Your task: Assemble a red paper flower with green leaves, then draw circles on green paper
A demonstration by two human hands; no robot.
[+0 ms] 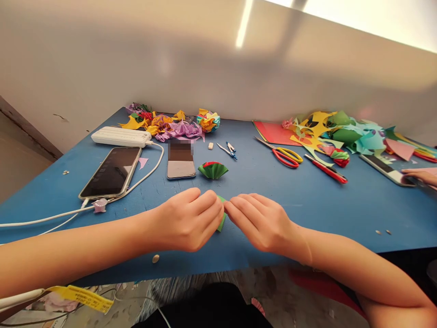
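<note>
Between my two hands, just above the near part of the blue table, is a small piece of green paper [221,222]. My left hand [193,219] is closed on its left side, fingers pressed together. From the other side my right hand [261,219] pinches at the paper's edge, its fingertips almost meeting the left ones. Most of the paper is hidden behind the fingers. Just beyond the hands sits a pleated green paper fan [213,171] with a red inner part.
On the blue table [273,259] lie a phone [111,173] charging from a white power bank [121,135], another phone [180,159], scissors [282,152], a red cutter [326,169] and a compass [228,150]. Paper scraps [180,130] line the back. Another person's hand [421,176] is at right.
</note>
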